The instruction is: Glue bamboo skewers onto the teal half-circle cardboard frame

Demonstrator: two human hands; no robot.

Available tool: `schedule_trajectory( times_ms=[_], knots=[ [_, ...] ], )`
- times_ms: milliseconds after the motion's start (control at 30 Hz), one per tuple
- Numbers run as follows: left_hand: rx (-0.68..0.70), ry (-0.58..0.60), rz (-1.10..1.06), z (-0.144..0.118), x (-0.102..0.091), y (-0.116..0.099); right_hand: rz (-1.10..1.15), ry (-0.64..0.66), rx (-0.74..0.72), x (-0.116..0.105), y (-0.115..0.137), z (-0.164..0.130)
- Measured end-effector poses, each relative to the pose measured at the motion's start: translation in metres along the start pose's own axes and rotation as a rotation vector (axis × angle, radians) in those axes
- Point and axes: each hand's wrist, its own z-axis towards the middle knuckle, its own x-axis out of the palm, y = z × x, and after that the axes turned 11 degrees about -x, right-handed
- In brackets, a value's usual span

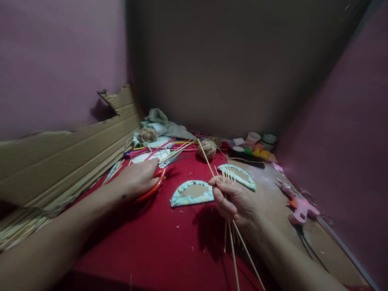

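Sticks (229,226) in right grip (235,200); left (138,180) on scissors (156,184).

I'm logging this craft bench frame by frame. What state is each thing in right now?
Left hand: closed around the scissors.
Scissors: red-handled, held low over the red cloth.
Right hand: grip closed on a bundle of thin sticks.
Two half-round pieces: lying flat, apart.
Twine balls: wound, resting.
Pink glue gun: lying on the table, untouched.

Pink walls (54,60) either side, dark back wall (230,60) (dimly lit), red cloth (157,250) underfoot
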Motion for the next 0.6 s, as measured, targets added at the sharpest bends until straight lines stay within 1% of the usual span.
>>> schedule_trajectory(
  times_ms=[33, 67, 100, 133, 167, 200, 233, 267, 300, 333, 367, 400, 433, 500, 567, 600],
  knots=[
    [-0.046, -0.011, 0.078, 0.004, 0.003, 0.004, -0.010, 0.005, -0.003, 0.000, -0.003, 0.000],
    [-0.057, -0.017, 0.135, 0.007, 0.004, 0.006, -0.021, 0.007, -0.008, 0.000, -0.006, 0.000],
    [-0.034, -0.051, 0.144, 0.008, 0.003, 0.005, -0.030, 0.006, -0.015, -0.001, -0.010, 0.000],
    [-0.009, -0.099, 0.103, 0.007, 0.001, 0.002, -0.038, 0.005, -0.017, 0.000, -0.012, 0.000],
    [0.002, -0.149, 0.008, 0.004, -0.001, -0.005, -0.046, 0.010, -0.014, 0.000, -0.015, 0.000],
    [0.011, -0.171, -0.136, 0.001, -0.004, -0.013, -0.054, 0.015, -0.011, 0.001, -0.016, 0.000],
    [0.006, -0.152, -0.343, -0.004, -0.006, -0.024, -0.064, 0.022, -0.007, 0.002, -0.018, 0.000],
    [-0.010, -0.062, -0.579, -0.008, -0.008, -0.035, -0.074, 0.032, 0.000, 0.004, -0.019, -0.001],
    [-0.012, 0.116, -0.788, -0.013, -0.008, -0.046, -0.082, 0.045, 0.007, 0.006, -0.020, -0.001],
    [-0.031, 0.263, -0.967, -0.016, -0.008, -0.056, -0.089, 0.055, 0.016, 0.009, -0.020, -0.002],
    [-0.050, 0.356, -1.100, -0.019, -0.007, -0.064, -0.093, 0.062, 0.025, 0.012, -0.021, -0.003],
    [-0.066, 0.396, -1.183, -0.021, -0.005, -0.070, -0.093, 0.067, 0.034, 0.016, -0.021, -0.004],
    [-0.074, 0.384, -1.237, -0.023, -0.003, -0.074, -0.088, 0.071, 0.044, 0.019, -0.022, -0.005],
    [-0.040, 0.293, -1.281, -0.024, -0.001, -0.076, -0.067, 0.072, 0.061, 0.026, -0.022, -0.007],
    [0.032, 0.185, -1.258, -0.026, -0.001, -0.074, -0.044, 0.075, 0.068, 0.030, -0.023, -0.008],
    [0.074, 0.119, -1.213, -0.027, -0.002, -0.073, -0.037, 0.073, 0.071, 0.031, -0.023, -0.008]
  ],
)
